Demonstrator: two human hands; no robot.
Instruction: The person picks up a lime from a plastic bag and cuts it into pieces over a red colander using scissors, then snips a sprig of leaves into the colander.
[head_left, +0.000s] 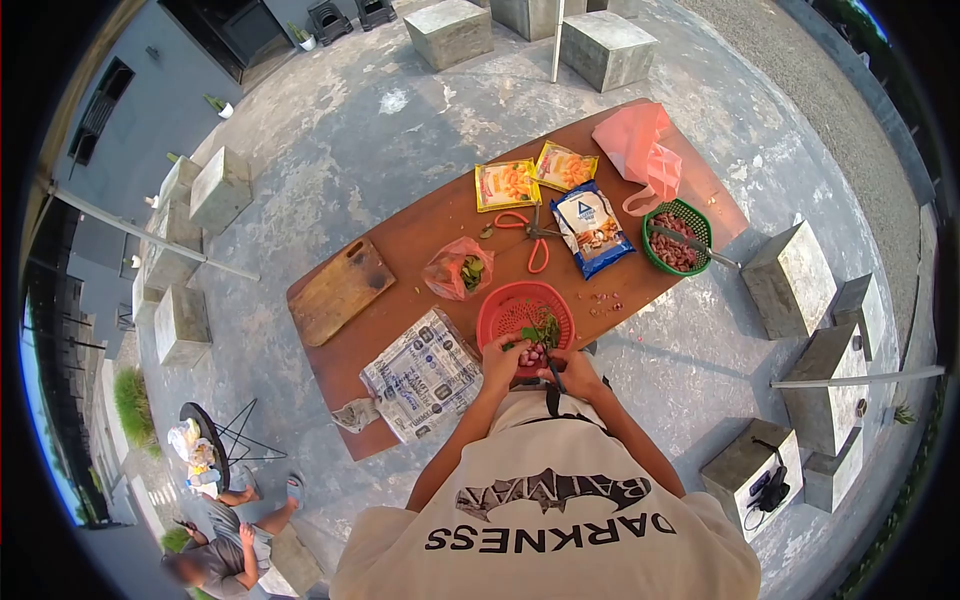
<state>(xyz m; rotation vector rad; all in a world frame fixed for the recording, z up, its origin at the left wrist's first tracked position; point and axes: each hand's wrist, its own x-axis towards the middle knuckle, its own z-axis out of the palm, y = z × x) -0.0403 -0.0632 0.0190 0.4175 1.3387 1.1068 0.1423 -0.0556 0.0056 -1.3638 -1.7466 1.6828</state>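
A red plastic basket (484, 310) stands at the table's near edge, in front of my body. Green leafy stems (543, 328) and several small purple shallots (533, 356) are in it. My left hand (500, 358) is over the basket's near left side, its fingers closed beside the shallots. At the near right side, my right hand (574, 371) is closed too, with a slim dark thing (549, 374) by its fingers. What exactly each hand grips is too small to make out. Orange-handled scissors (537, 256) lie beyond the basket.
On the brown table (420, 225) are a wooden board (342, 290), a folded printed sheet (425, 375), a bag of leaves (460, 268), yellow packets (506, 185), a blue-white packet (592, 228), a pink bag (640, 150) and a green basket (707, 228) with a knife across it. A person (225, 545) sits lower left.
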